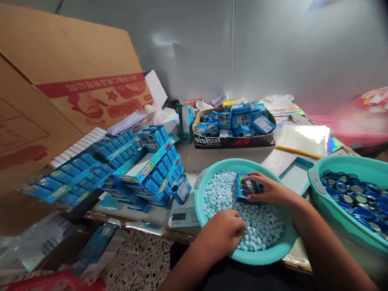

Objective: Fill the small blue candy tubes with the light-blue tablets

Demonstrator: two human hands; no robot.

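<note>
Nearest, the left hand (224, 235) is pressed, fingers curled, into the candies (268, 226) in the basin (257, 255); whether any are pinched cannot be told. Just beyond, the box (247, 188) is gripped by the right hand (271, 190) over the candies. Farther back, a carton (230, 142) of boxes is seen.

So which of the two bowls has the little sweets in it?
The near bowl, where the left hand and right hand reach in; the bowl on the right holds blue lids.
</note>
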